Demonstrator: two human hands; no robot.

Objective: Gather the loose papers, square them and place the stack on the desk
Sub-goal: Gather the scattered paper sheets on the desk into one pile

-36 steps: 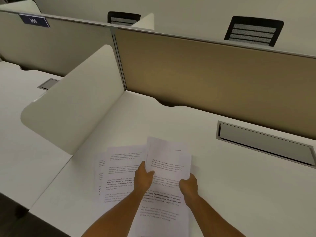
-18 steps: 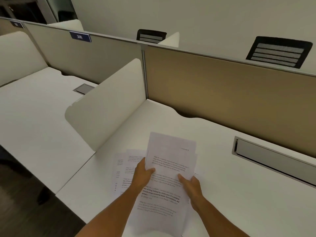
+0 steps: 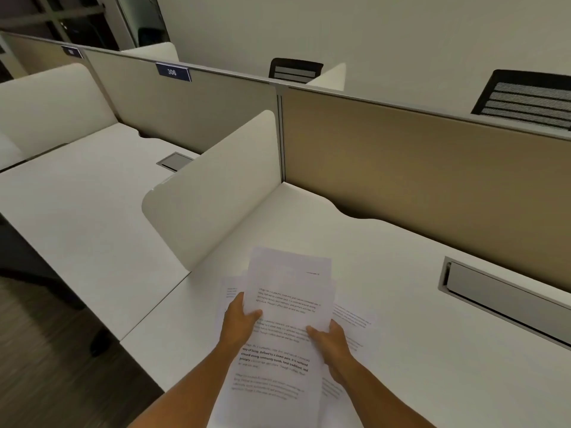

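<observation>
Two hands, left hand [image 3: 239, 319] and right hand [image 3: 335, 344], gripping papers [image 3: 287, 307] between them

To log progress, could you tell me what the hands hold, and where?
Both hands, left and right, grip the top papers by their side edges.

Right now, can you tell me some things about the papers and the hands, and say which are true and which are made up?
1. Both hands hold the top sheet. True: the left hand grips its left edge, the right hand its right edge.
2. The papers are already one neat stack. False: sheets poke out unevenly on both sides.
3. The blue sign reads 306. True.
4. A mug stands on the desk. False: only papers lie on it.
5. The grey slot in the desk is right of the papers. True.
</observation>
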